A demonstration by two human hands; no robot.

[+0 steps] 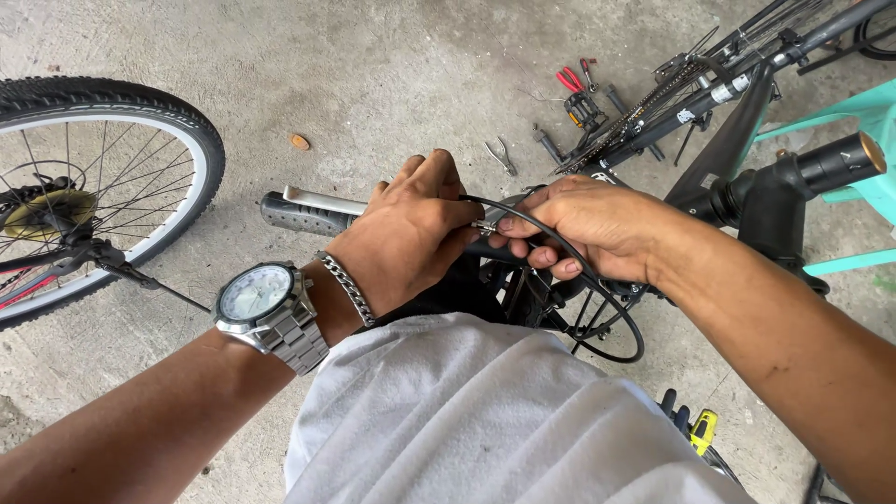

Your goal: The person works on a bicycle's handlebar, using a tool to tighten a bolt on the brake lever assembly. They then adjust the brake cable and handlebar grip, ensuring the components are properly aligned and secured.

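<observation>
Over handlebar grip (301, 217): left hand (411, 233) clenched on bar, right hand (588, 229) pinching black brake cable (611, 303) at metal ferrule (483, 226). Step judged: seating cable end. Next needs steady, aligned push.

Black cable (611, 299), grey knurled grip (303, 217), silver watch (266, 303) (white dial), red-handled pliers (569, 78)

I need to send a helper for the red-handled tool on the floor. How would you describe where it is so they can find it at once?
Start from the black bike frame lying across the top right of the concrete floor. Just left of its chain lies a scatter of small tools; the red-handled pliers lie at the far edge, above a black and yellow tool. The bare-metal pliers lie nearer the hands and have no colour.
</observation>
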